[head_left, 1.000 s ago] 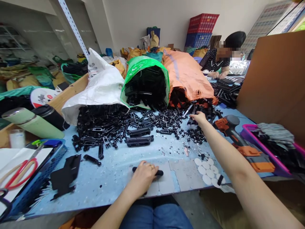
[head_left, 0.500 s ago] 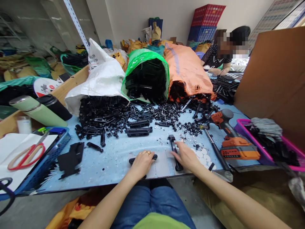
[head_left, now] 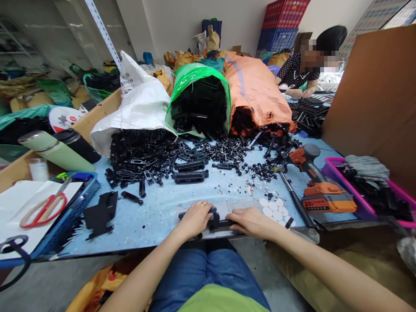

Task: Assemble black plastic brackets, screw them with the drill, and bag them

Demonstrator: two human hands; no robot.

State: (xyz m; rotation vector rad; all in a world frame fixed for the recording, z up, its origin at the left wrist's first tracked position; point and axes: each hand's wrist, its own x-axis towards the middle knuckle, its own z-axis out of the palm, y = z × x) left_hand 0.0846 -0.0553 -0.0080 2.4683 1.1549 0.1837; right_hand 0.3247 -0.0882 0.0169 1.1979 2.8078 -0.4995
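i have the left hand [head_left: 196, 218] curled over one black bar [head_left: 182, 216] at the front of the blue table [head_left: 156, 225], i guess to steady it, and the right hand [head_left: 248, 222] gripping a second black part [head_left: 221, 223] just beside it, maybe to bring them close

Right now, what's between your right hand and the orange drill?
In the head view, white discs, a small black piece and a dark-handled tool lie between the right hand and the drill.
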